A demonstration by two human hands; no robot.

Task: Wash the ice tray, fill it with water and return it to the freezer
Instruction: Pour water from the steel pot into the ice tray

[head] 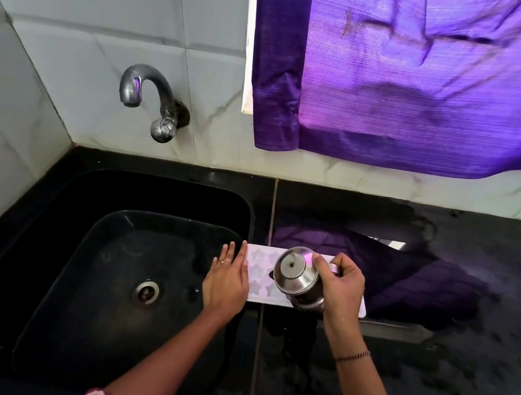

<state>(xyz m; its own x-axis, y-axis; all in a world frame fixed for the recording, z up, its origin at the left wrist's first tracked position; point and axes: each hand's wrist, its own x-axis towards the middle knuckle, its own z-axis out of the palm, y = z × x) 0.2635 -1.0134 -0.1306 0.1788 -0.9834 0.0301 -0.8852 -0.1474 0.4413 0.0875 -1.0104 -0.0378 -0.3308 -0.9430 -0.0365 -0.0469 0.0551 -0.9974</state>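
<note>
A white ice tray (258, 271) with star-shaped moulds lies flat on the black counter (428, 383), just right of the sink. My left hand (226, 280) lies with straight fingers against the tray's left end. My right hand (340, 289) grips a small steel cup (295, 274), tilted on its side above the middle of the tray, its base facing me. The cup and my right hand cover the tray's right half.
A black sink (112, 241) with a steel drain (146, 292) sits at the left. A steel tap (151, 98) juts from the tiled wall above it, with no water running. A purple curtain (412, 78) hangs at the back right. The counter looks wet in patches.
</note>
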